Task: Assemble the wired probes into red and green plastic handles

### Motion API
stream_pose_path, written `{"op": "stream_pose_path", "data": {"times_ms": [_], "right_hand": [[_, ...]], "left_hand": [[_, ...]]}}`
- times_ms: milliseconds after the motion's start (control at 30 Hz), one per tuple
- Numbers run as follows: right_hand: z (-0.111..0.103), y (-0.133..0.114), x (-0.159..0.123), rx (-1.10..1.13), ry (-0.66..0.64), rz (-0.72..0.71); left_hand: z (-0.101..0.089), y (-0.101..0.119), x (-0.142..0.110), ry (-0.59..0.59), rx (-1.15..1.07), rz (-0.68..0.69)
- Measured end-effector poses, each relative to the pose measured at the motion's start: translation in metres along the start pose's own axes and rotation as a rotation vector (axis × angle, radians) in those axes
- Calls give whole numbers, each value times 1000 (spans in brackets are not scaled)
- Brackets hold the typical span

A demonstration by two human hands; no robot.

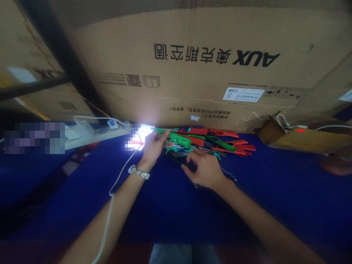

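Observation:
My left hand (153, 146) is closed on a green plastic half-shell (180, 139), apparently the casing of a long-nosed lighter, its hollow side showing. Over the blue surface, just right of that shell, my right hand (205, 167) has its fingers curled, with a gap between thumb and forefinger; nothing shows in that gap. Thin metal rods and teal parts (217, 156) lie behind my right knuckles, partly hidden. Red casings (224, 133) and a dark green casing (220, 143) make a loose pile at the back.
A brightly lit phone-like screen (141, 135) glares beside my left hand. A white cable (111, 194) runs along my left forearm. The power strip (95, 134) lies at left. A large cardboard box (187, 91) walls off the back, and a small open carton (302, 140) stands at right.

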State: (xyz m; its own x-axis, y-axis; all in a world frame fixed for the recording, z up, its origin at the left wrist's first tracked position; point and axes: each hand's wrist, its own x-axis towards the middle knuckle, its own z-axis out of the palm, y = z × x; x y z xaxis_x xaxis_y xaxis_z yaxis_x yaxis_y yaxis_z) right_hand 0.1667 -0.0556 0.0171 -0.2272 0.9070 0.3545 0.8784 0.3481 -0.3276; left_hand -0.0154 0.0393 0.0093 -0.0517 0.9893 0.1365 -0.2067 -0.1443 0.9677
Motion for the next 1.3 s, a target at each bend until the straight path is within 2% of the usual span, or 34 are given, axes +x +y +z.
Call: {"op": "stream_pose_path", "data": {"times_ms": [67,100,233,367,467,600,733,800,933,1000,1100,1200,1300], "right_hand": [[-3,-8,8,-135,-189,-42],[-3,-10,13,-182,-243,-47],[0,-9,31,-233,-329,-42],[-4,0,36,-75,-341,5],[-11,9,36,184,-340,71],[-13,21,33,616,-217,160],[-3,28,30,886,-94,225],[1,29,28,972,-113,267],[3,29,27,1167,-230,354],[1,29,28,1280,-217,405],[-3,26,28,1365,-120,431],[-5,22,28,1343,70,373],[-3,19,27,1257,254,305]], "left_hand": [[-1,-2,1,2,27,28],[-2,-3,1,-1,42,41],[-2,-2,1,-18,63,78],[-3,4,2,-23,33,99],[-3,8,3,1,10,98],[-3,11,3,63,-43,91],[-3,10,3,133,-99,103],[-3,7,3,146,-91,108],[-3,0,3,152,-77,95],[0,-2,0,132,-64,84],[7,-5,-7,64,-29,82],[13,-7,-13,-9,9,79],[16,-8,-17,-28,41,86]]}}
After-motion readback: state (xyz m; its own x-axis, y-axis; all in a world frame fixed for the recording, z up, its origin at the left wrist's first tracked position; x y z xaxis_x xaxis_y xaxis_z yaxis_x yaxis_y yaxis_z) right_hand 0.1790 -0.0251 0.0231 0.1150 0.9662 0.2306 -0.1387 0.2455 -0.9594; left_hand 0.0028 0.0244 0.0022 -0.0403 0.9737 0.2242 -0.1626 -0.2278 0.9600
